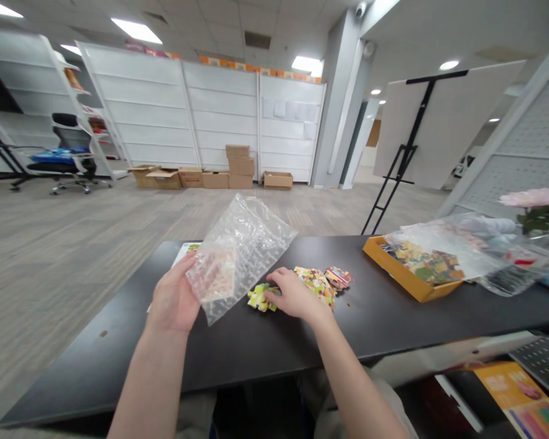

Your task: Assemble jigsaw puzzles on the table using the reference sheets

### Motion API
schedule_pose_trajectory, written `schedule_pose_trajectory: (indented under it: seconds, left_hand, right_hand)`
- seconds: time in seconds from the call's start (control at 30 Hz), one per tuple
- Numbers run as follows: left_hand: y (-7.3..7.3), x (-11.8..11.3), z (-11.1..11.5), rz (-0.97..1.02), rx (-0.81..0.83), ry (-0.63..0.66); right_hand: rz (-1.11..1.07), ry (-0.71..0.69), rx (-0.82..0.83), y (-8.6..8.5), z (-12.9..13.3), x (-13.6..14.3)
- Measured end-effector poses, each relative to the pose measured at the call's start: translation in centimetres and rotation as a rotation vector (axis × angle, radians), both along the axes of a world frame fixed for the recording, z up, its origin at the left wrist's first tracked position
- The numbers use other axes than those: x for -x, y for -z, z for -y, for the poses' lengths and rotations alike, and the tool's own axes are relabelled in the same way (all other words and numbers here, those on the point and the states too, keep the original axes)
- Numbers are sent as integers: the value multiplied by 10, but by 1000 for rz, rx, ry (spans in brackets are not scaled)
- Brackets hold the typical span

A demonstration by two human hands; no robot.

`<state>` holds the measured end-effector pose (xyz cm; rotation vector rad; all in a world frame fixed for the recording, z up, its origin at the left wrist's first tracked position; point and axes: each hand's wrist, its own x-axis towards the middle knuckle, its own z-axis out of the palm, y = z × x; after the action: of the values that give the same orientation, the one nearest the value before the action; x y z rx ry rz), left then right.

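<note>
My left hand (176,299) is closed on the edge of a clear plastic bag (251,238), holding it tilted above the table. Through the plastic, a pale reddish stack of what look like puzzle pieces (220,274) shows near the bag's lower left. My right hand (295,294) is low over the table, its thumb and fingers curled around yellow-green puzzle pieces (257,297). Partly behind that hand lies a pile of multicoloured puzzle pieces (318,281), with a striped reddish bunch of pieces (338,277) at its right.
On the black table (238,360), an orange box (407,280) of puzzle pieces stands at the right, partly under clear plastic packaging (462,241). A printed sheet or card (183,251) lies behind my left hand. A pink flower (535,198) is at far right.
</note>
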<state>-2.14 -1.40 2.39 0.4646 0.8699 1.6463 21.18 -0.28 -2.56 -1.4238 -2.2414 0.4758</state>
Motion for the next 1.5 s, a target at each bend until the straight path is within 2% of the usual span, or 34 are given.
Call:
schedule_pose_trajectory:
  seconds: [0.1, 0.2, 0.27, 0.37, 0.43, 0.5, 0.57, 0.67, 0.8, 0.93, 1.03, 1.17, 1.27, 1.37, 1.5]
  left_hand:
    - [0, -13, 1, -1, -82, 58]
    - [1, -31, 3, -13, -171, 124]
    - [2, -44, 3, -10, -215, 137]
    - [3, -65, 1, -2, -261, 166]
    - [5, -77, 1, -25, -292, 230]
    - [8, -89, 2, -84, -319, 331]
    - [11, -97, 3, -185, -334, 430]
    - [16, -105, 5, -404, -339, 501]
    - [17, -105, 7, -629, -314, 552]
    - [16, -98, 7, -659, -333, 580]
    - [17, -93, 5, -675, -341, 556]
    - [21, -91, 2, -682, -331, 508]
    - [24, -89, 1, -661, -328, 477]
    - [26, -83, -1, -672, -311, 415]
    - [29, -72, -5, -781, -279, 301]
  right_hand:
    - [-169, 14, 38, -20, 7, -14]
    - [-453, -7, 240, -41, 18, -32]
    - [-601, 10, 303, -48, 24, -41]
    - [-722, 94, 224, -48, 27, -52]
    - [-758, 161, 129, -43, 27, -63]
    - [-774, 238, 48, -40, 27, -83]
    - [-784, 331, -36, -39, 29, -116]
    - [-740, 542, -205, -45, 36, -183]
    - [-523, 889, -384, -69, 51, -274]
    - [-161, 1143, -445, -93, 64, -328]
    - [-49, 1185, -338, -96, 68, -348]
    - [4, 1070, -146, -80, 70, -368]
    - [47, 1027, -103, -71, 71, -375]
    - [98, 1138, -65, -73, 76, -372]
    - [150, 1239, 149, -88, 87, -362]
